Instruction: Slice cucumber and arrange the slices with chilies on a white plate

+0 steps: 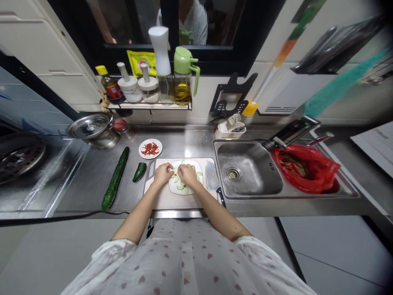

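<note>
My left hand (163, 175) reaches over the left rim of a white square plate (176, 191) with its fingers drawn together. My right hand (188, 175) is above the plate's middle, its fingertips pinched close to the left ones. What either hand pinches is too small to name. Pale green-edged cucumber slices (183, 189) lie spread on the plate, some partly hidden under my hands. Beneath the plate is a cutting board (160, 201). A knife (211, 176) rests along the board's right side, its black handle toward me. Behind stands a small white dish with chopped red pieces (150, 148).
Left of the board lie a cut cucumber piece (139, 172) and a long cucumber (116, 178). A steel pot (93, 129) stands farther back. On the right are a sink (248, 168) and a red plastic bag (319, 172). A seasoning shelf (150, 106) hangs above the counter.
</note>
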`<state>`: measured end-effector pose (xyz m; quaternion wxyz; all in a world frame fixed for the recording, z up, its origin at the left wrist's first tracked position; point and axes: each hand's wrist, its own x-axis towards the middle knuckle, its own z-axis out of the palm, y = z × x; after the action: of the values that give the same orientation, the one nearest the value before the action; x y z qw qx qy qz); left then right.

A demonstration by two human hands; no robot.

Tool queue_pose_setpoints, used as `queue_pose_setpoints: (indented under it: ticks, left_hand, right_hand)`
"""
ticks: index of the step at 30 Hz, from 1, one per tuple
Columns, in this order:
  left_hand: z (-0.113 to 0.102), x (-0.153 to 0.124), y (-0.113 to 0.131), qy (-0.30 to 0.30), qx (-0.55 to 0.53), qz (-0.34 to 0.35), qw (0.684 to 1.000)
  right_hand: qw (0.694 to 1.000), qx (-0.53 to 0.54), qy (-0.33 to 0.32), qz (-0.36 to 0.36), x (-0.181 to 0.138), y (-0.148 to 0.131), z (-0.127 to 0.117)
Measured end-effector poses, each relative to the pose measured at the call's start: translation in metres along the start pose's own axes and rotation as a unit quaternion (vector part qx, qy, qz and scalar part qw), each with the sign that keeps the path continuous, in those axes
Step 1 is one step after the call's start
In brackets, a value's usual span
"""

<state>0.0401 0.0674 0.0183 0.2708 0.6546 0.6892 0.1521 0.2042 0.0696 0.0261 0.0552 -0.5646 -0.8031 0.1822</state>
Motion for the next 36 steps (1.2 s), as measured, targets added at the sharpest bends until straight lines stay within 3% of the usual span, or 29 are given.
queue_pose_setpoints:
  ticks: [8, 17, 26, 31, 36]
  left_hand:
    - [-0.002, -0.002, -0.007, 0.071, -0.072, -0.045, 0.994]
    - [0.001, -0.018, -0.019, 0.104, -0.129, -0.073, 0.983]
    - [0.008, -0.042, -0.024, 0.062, -0.133, -0.115, 0.982]
    - [0.017, -0.057, -0.027, 0.014, -0.115, -0.131, 0.985]
    - [0.027, -0.060, -0.028, -0.039, -0.152, -0.152, 0.976]
  right_hand:
    - [0.998, 0.025, 0.047, 0.026, -0.008, 0.013, -0.024]
    - [0.989, 0.059, 0.095, 0.095, -0.044, 0.061, -0.038]
    - [0.970, 0.117, 0.069, 0.204, -0.083, 0.073, -0.022]
    - [0.961, 0.143, 0.014, 0.235, -0.091, 0.067, -0.009]
    - [0.954, 0.155, 0.000, 0.258, -0.092, 0.065, 0.000]
